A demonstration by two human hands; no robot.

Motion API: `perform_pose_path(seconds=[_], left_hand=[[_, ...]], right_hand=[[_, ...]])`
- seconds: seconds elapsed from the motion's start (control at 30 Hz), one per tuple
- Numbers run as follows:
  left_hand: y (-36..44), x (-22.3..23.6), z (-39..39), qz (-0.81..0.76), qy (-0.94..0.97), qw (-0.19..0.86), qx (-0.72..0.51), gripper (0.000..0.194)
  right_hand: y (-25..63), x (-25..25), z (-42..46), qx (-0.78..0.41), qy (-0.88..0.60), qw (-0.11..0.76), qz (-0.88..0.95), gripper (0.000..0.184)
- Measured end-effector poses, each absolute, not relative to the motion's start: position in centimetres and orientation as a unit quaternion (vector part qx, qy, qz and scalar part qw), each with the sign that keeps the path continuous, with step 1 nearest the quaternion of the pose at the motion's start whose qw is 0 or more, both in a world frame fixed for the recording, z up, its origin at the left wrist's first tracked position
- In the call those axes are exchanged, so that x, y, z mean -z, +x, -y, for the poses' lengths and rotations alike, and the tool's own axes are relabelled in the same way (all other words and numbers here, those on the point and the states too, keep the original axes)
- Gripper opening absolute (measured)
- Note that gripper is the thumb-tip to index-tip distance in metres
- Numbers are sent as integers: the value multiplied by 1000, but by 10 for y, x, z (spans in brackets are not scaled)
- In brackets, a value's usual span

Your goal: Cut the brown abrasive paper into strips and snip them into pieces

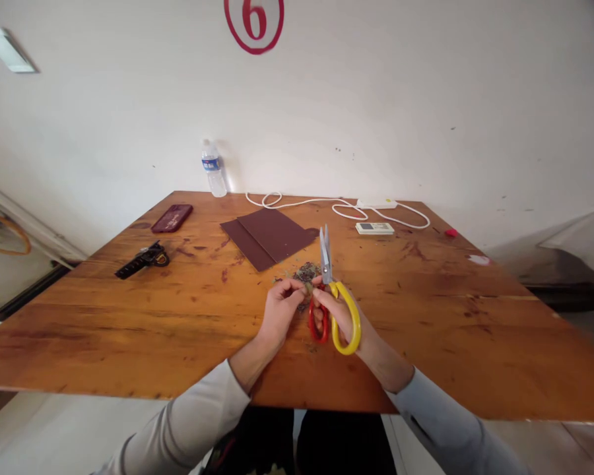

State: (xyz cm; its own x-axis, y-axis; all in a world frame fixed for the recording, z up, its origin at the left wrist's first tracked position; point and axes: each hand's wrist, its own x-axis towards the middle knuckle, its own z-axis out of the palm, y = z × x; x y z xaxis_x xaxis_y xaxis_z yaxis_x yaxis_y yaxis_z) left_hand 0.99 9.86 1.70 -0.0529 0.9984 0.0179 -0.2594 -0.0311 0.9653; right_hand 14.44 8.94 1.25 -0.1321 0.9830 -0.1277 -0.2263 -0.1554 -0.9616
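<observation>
My right hand (pixel 340 313) has a pair of scissors (pixel 347 320) hooked on it, with one yellow and one red handle. Their blades point up and away from me, slightly parted. The fingertips of my left hand (pixel 282 307) are pinched on a small greenish scrap (pixel 307 288), and my right fingertips meet it from the other side. What exactly the scrap is, I cannot make out. Just beyond and beneath my hands lies a loose pile of small dark and pale bits (pixel 307 272) on the wooden table (pixel 202 330).
Two dark maroon flat sheets (pixel 272 234) lie behind the pile. To the left are a maroon phone (pixel 173 218) and a black strap-like item (pixel 143 260). A water bottle (pixel 212 168), white cable (pixel 307 201), power strip (pixel 377 203) and small white device (pixel 375 228) line the back.
</observation>
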Motion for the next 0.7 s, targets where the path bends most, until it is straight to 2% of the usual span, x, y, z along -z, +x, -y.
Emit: perform_pose_path(seconds=[0.1,0.27,0.43,0.7], left_hand=[[9,-14,-97,-419,438,577,-548,14],[8,-17,-94,-396,457,608,-514,17],[4,-21,-95,-353,407,725,-430,21],[-7,-19,-100,-372,408,743,-377,18]], right_hand=[[147,-12,-93,-603,-428,514,435,43],[150,-17,-89,-570,-431,504,485,29],[154,-20,-84,-580,-423,459,523,29],[157,-15,-80,-590,-412,431,544,24]])
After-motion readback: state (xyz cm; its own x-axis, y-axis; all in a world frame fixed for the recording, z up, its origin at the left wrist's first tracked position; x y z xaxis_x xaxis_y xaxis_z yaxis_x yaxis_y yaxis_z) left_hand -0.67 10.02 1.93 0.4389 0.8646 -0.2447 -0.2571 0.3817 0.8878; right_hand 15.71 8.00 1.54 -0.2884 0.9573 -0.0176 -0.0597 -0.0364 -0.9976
